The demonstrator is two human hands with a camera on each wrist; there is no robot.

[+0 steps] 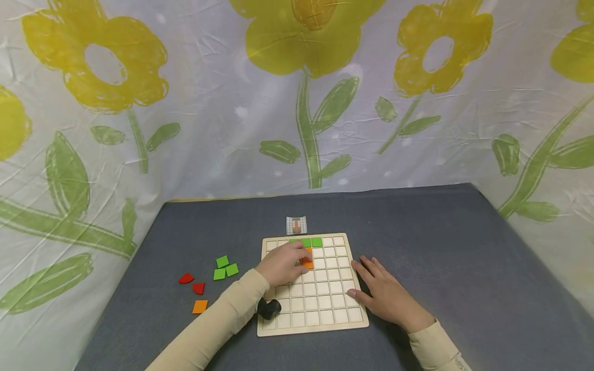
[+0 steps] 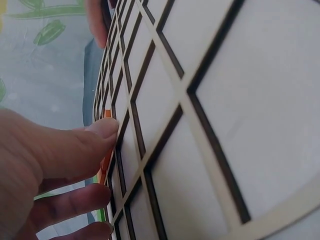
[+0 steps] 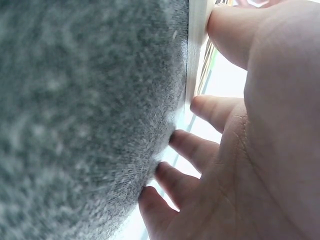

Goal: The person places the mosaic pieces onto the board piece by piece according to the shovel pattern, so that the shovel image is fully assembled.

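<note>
My left hand [image 1: 285,262] reaches over the wooden grid board [image 1: 325,303], thumb and index finger at an orange square tile [image 1: 308,264] in the upper part of the grid. The left wrist view shows the thumb [image 2: 95,145] bent down to the board, with orange [image 2: 107,114] just past its tip. More orange shows directly above, under the index finger. Green square tiles [image 1: 316,242] sit in the top row, partly covered by the hand. My right hand [image 1: 390,296] lies spread at the board's right edge, its thumb on the rim and other fingertips beside it on the cloth.
Left of the board lie loose green squares [image 1: 219,274], two red rounded pieces [image 1: 186,278] and an orange square [image 1: 200,307]. Behind it lies a small pattern card [image 1: 296,225]. A dark cloth [image 1: 417,226] covers the table, before a flowered curtain [image 1: 209,113].
</note>
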